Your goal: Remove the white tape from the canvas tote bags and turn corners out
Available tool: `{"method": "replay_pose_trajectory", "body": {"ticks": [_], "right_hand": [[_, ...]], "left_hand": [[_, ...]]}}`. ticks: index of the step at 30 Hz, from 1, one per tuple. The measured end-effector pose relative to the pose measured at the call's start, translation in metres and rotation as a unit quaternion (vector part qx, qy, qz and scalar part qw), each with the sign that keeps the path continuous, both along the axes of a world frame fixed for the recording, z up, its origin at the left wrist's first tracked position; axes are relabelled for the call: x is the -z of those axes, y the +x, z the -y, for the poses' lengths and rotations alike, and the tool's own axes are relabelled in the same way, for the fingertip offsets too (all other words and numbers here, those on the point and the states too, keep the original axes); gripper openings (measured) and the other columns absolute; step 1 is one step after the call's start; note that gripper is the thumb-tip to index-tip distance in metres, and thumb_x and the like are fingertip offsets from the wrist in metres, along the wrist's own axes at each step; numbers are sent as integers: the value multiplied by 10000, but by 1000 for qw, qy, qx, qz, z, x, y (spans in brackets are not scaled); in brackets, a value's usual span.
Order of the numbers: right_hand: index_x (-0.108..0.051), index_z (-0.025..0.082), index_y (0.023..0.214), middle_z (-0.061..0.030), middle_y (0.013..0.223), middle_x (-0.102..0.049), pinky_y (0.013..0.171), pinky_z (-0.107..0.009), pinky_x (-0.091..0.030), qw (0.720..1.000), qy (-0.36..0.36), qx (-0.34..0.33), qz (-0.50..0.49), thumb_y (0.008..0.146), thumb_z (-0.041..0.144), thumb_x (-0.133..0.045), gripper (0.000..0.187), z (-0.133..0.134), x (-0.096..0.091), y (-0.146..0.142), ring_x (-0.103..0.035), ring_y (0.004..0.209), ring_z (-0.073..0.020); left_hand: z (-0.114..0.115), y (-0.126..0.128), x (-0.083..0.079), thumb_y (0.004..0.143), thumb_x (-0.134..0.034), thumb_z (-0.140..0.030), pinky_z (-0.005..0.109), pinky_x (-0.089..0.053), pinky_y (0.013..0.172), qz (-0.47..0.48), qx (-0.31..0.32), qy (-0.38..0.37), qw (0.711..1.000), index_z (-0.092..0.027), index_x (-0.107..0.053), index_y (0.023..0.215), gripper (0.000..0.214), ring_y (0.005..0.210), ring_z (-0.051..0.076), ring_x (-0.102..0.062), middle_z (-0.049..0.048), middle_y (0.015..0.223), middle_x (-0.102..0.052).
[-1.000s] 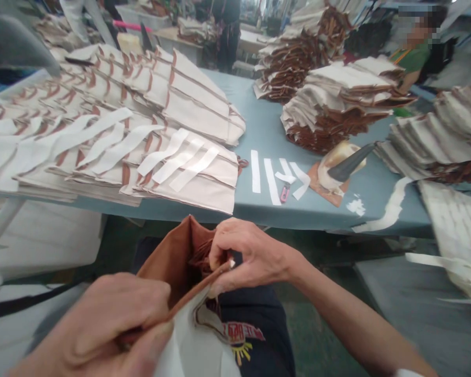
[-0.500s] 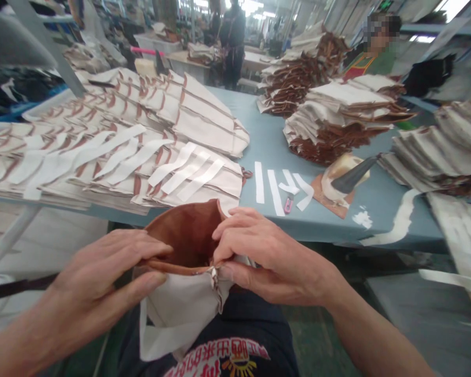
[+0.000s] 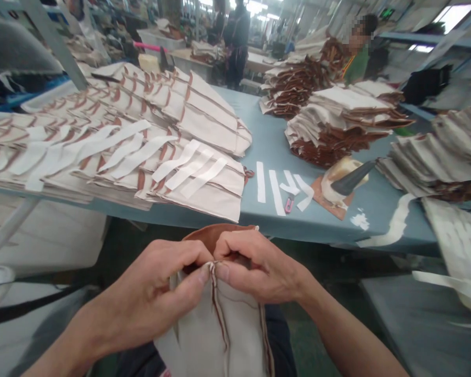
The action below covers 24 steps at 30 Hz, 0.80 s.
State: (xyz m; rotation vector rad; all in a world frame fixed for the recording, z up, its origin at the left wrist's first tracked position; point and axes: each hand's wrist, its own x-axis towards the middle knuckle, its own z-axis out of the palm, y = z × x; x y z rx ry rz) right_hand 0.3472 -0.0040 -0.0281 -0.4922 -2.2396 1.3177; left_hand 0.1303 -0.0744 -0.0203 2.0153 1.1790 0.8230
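Observation:
My left hand and my right hand meet in front of me, over my lap. Both pinch the top edge of a cream cloth bag with a brown lining and brown seam lines. The fingertips of the two hands touch at a seam on the bag's rim. The bag hangs down between my hands, below the near edge of the blue-grey table.
Rows of finished cream bags with white strips on top cover the table's left. Loose white strips and a small pink tool lie in the middle. Stacks of bags stand at the back right, beside a dark cone on a form. A person in green stands behind.
The bag's mouth was held open, showing the brown lining. My hands have come together and pinched the rim shut at a seam, lower down.

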Motion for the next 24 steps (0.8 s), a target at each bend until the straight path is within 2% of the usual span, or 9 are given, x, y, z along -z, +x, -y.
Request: {"method": "replay_pose_trajectory", "body": {"ticks": [4, 7, 11, 18, 24], "right_hand": [[-532, 205, 781, 67, 686, -508, 604, -237, -328, 999, 28, 39, -15, 937, 298, -641, 212, 2, 9, -3, -419, 608, -96], [-564, 195, 796, 55, 727, -559, 634, -237, -361, 997, 42, 54, -39, 884, 322, -715, 215, 3, 7, -3, -463, 640, -97], [-569, 191, 771, 60, 706, -564, 615, -222, -369, 997, 49, 48, -44, 862, 235, -709, 172, 2, 2, -3, -452, 612, -83], [-579, 187, 757, 55, 690, -566, 553, -197, -380, 996, -71, 47, -17, 868, 254, -693, 173, -1, 3, -4, -456, 588, -78], [-572, 183, 741, 61, 672, -543, 548, -196, -358, 997, -78, 27, -10, 892, 270, -697, 215, -3, 0, -3, -445, 583, -72]], "left_hand": [[-5, 3, 4, 982, -486, -218, 152, -407, 539, 48, -11, -30, 998, -192, -616, 706, 306, 561, 73, -519, -79, 629, -559], [-5, 6, 2, 954, -500, -214, 148, -410, 531, 64, -22, -40, 997, -194, -621, 697, 285, 542, 73, -515, -80, 606, -560], [-3, 6, -1, 962, -526, -228, 156, -400, 521, 67, -29, -56, 996, -196, -631, 706, 279, 541, 79, -516, -76, 608, -567], [-3, -2, 13, 1009, -565, -310, 173, -364, 535, 106, -23, -121, 987, -193, -635, 740, 302, 584, 89, -454, -77, 643, -509], [-9, -1, 8, 966, -595, -357, 189, -315, 504, 110, -14, -197, 974, -179, -639, 732, 298, 583, 96, -407, -65, 654, -481]]}}
